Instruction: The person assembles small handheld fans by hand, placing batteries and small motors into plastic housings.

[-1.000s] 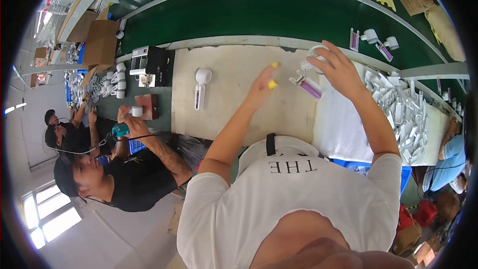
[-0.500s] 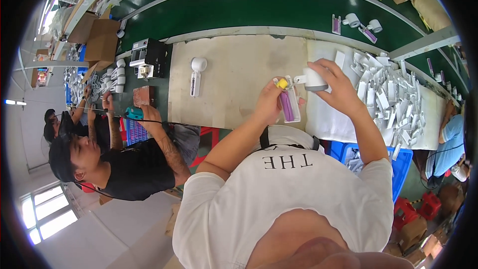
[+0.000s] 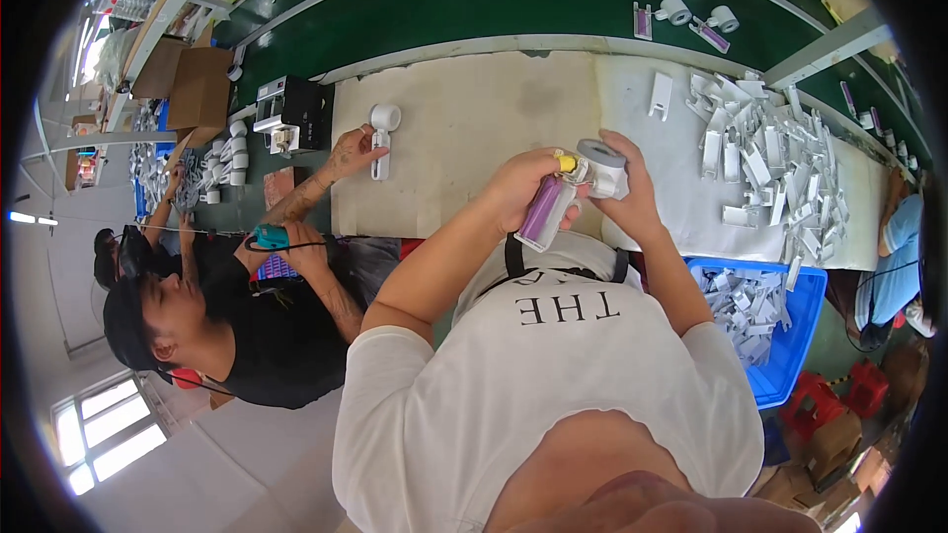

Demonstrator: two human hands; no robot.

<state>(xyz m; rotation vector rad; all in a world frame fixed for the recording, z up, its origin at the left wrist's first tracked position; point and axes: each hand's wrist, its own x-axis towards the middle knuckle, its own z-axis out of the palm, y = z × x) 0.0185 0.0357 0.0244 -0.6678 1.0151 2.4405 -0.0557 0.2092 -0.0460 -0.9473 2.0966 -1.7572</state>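
In front of my chest I hold a white handheld device in two joined parts. My left hand (image 3: 521, 188) is closed round its white handle with a purple cylinder (image 3: 539, 215) lying in it; a small yellow piece (image 3: 567, 164) shows by the thumb. My right hand (image 3: 635, 202) grips the round white head (image 3: 604, 178), its grey ring tilted up. How the handle and head join is partly hidden by my fingers. At the left of the table, a co-worker's hand (image 3: 355, 152) touches a similar white device (image 3: 386, 119) lying there.
White handle shells (image 3: 760, 153) are heaped on the right, one shell (image 3: 661, 96) apart from them. A blue crate (image 3: 805, 336) of white parts stands below the table edge. Several purple-and-white parts (image 3: 675, 10) lie on the green surface beyond. Left, a black machine (image 3: 294, 114) stands near the co-worker, who holds a teal tool (image 3: 269, 237).
My hands have brought the handle and head closer together and turned them, the grey ring now facing up. The co-worker's hand has reached in to the device at the left.
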